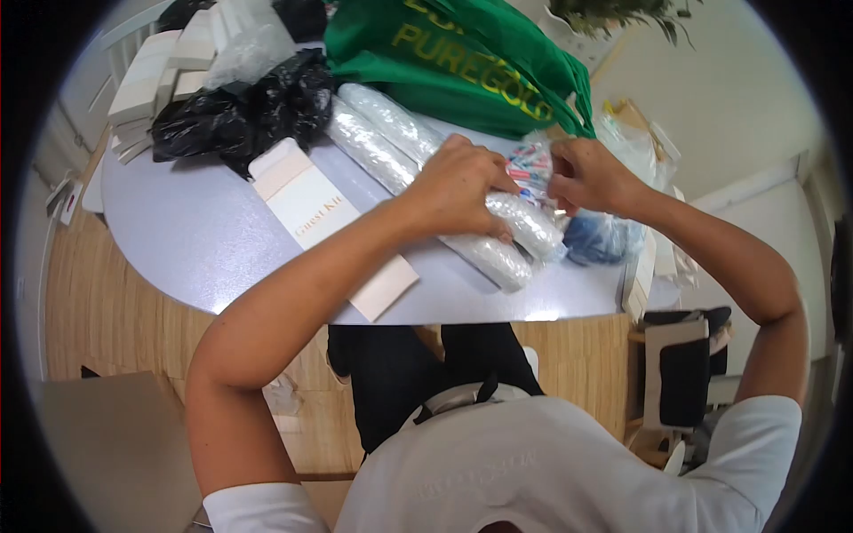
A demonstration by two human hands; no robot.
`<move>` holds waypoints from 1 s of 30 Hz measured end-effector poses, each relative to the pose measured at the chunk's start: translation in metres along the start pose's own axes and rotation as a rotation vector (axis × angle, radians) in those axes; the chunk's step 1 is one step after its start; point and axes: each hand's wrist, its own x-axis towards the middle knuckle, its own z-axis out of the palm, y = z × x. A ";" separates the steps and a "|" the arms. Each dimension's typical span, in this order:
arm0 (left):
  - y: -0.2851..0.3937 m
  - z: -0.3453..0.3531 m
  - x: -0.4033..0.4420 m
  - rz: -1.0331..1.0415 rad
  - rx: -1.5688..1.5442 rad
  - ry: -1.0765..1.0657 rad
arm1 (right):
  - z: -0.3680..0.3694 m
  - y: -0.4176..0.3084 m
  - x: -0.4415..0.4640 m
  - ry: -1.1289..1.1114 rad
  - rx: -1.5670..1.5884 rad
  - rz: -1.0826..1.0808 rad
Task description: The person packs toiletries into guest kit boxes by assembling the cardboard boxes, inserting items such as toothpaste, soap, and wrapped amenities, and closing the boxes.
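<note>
Left hand (462,188) here, palm down, fingers curved, thumb (499,231) apart from them! Left forearm (311,258) slants up and inward from bent left elbow (227,364). Across to right hand (593,176): just beside left, fingers bent, tips turned inward. Right forearm (706,229) angles inward too, right elbow (782,306) bent, out wide. Both hands well forward of torso (524,462), grips hard to read.

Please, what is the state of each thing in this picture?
Rolls: lying side by side
Packet: filled
Black bag: crumpled
Green bag: bulging
Guest Kit box: lying, print up
White boxes: stacked
Left hand: curved over rolls
Right hand: curled at packet
</note>
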 end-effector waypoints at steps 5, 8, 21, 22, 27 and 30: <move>0.007 -0.003 0.000 -0.028 -0.013 -0.006 | 0.006 0.008 -0.017 -0.102 0.320 0.090; 0.008 -0.003 0.000 -0.079 -0.035 -0.035 | 0.013 0.023 -0.024 -0.131 0.570 -0.019; 0.004 -0.017 0.005 -0.052 -0.034 -0.078 | 0.077 0.015 -0.051 0.120 0.899 -0.153; 0.004 -0.019 0.006 -0.077 -0.042 -0.112 | 0.079 0.016 -0.052 0.123 0.905 -0.157; 0.007 -0.023 0.008 -0.121 -0.053 -0.147 | 0.096 0.021 -0.054 0.184 1.346 -0.168; 0.003 -0.020 0.007 -0.099 -0.051 -0.147 | 0.106 0.015 -0.054 0.224 1.575 -0.183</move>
